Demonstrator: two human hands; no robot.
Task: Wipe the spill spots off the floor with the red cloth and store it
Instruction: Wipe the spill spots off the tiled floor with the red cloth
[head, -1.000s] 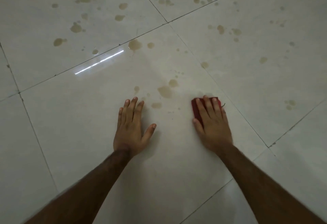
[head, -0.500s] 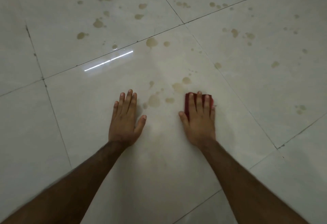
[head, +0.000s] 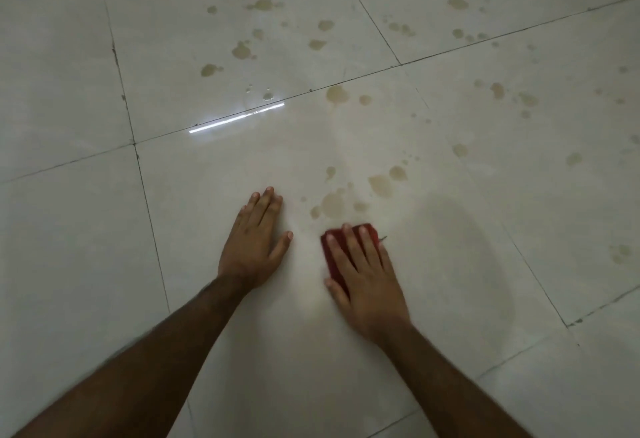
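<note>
My right hand (head: 367,275) lies flat on the folded red cloth (head: 333,250) and presses it onto the pale tiled floor (head: 104,247). Only the cloth's left and far edges show past my fingers. Just beyond the cloth sits a cluster of brownish spill spots (head: 334,204), with a larger one (head: 381,184) to its right. My left hand (head: 254,247) rests palm down on the floor, fingers apart, a short way left of the cloth and holding nothing.
Many more brown spots are scattered over the far tiles, such as a spot near the tile joint (head: 336,93) and others at the right (head: 497,89). A bright streak of reflected light (head: 237,118) lies on the floor. Dark grout lines cross the tiles.
My right hand has slid the cloth to the left and then back toward me, off the nearest spots. My left hand has stayed planted on the floor.
</note>
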